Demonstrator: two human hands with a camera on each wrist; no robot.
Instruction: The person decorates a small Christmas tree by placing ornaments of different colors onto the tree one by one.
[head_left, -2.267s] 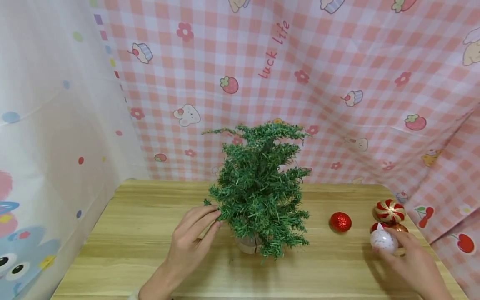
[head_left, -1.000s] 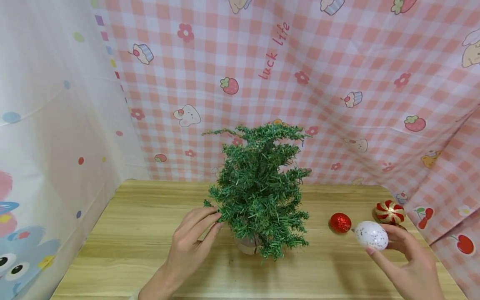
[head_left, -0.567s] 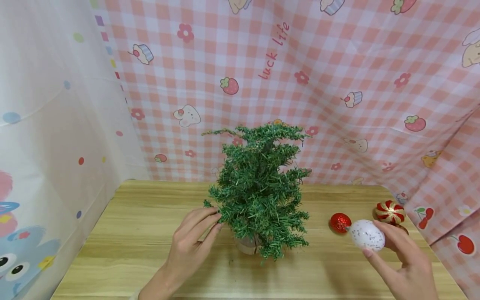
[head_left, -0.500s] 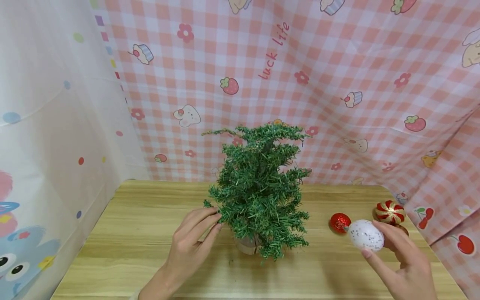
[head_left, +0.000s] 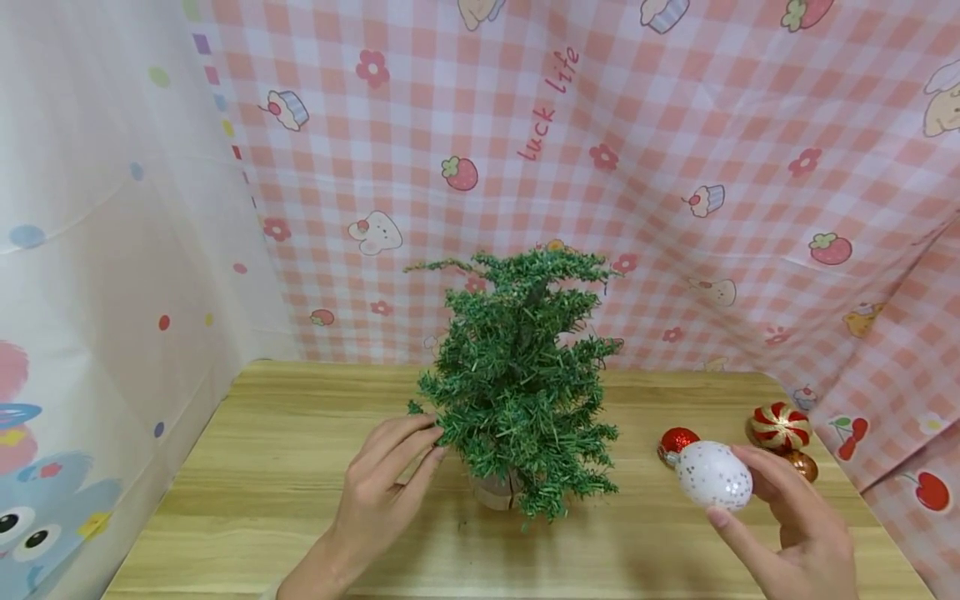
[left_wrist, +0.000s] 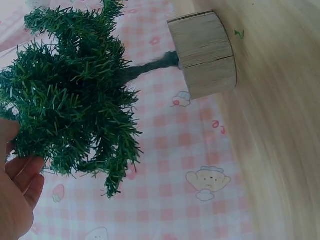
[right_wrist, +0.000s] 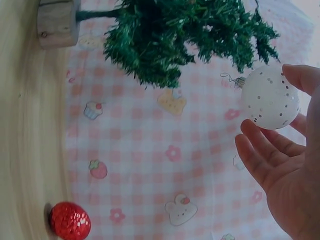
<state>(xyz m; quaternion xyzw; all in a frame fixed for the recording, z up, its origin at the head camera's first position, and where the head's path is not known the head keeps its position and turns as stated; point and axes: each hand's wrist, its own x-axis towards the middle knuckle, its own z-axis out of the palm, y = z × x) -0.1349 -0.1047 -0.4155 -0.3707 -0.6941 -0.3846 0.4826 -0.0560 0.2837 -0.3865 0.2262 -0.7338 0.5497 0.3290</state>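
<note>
A small artificial Christmas tree (head_left: 525, 375) stands upright on its round wooden base (left_wrist: 202, 55). At its lower left side, my left hand (head_left: 390, 483) pinches a branch tip between thumb and fingers. A white Christmas bauble with silver specks (head_left: 714, 476) is held up off the table by the thumb and fingers of my right hand (head_left: 798, 525). Its silver cap points left toward the tree, and the right wrist view shows a thin wire hook (right_wrist: 227, 77) on that cap. Behind the white bauble, a red glittery bauble (head_left: 678, 440) is partly hidden.
A red-and-gold striped bauble (head_left: 780, 427) and a copper-coloured one (head_left: 804, 467) lie at the right edge of the wooden table (head_left: 300, 417). A pink checked cloth (head_left: 420, 108) hangs behind the table, and a white printed curtain (head_left: 112, 250) hangs on the left.
My right hand has lifted the white bauble from the group at the right and carried it left, its cap turning from upward to leftward. The left hand and tree have stayed in place.
</note>
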